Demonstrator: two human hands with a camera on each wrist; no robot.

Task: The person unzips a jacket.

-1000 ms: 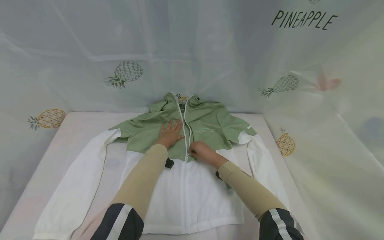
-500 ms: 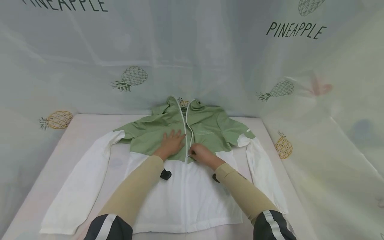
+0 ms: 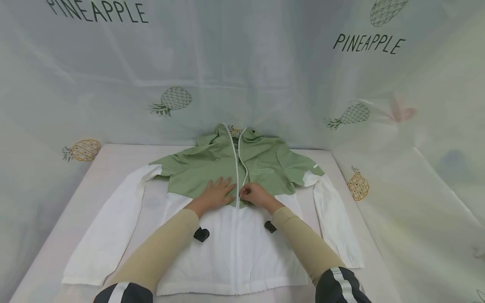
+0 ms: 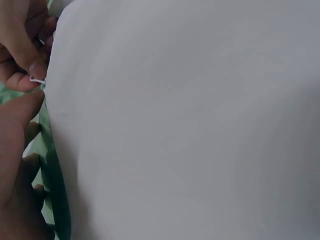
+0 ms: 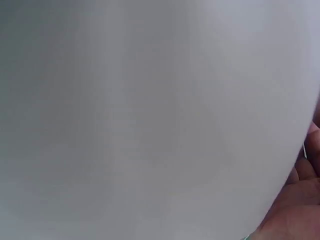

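Note:
A zip-front jacket (image 3: 212, 172), green above and white below, lies spread out front up. Its zipper (image 3: 237, 248) is joined along the white part, while the two green edges stand apart above. My right hand (image 3: 259, 196) pinches the small white zipper pull (image 4: 37, 80) between thumb and finger, seen close up in the left wrist view. Beside it, my left hand (image 3: 217, 194) rests with spread fingers on the green cloth left of the zipper, its thumb near the pull. Blurred pale cloth fills most of the right wrist view, with part of a hand (image 5: 300, 195) at the edge.
The jacket lies on a pale table (image 3: 117, 158). Behind and to the right hangs a curtain (image 3: 265, 63) printed with pineapples. White sleeves (image 3: 110, 227) stretch down both sides. Black wrist devices (image 3: 201, 234) sit under my forearms.
My left hand has slid down the green panel toward the zipper pull. My right hand keeps its pinch at about the same spot on the jacket. The head view has shifted slightly.

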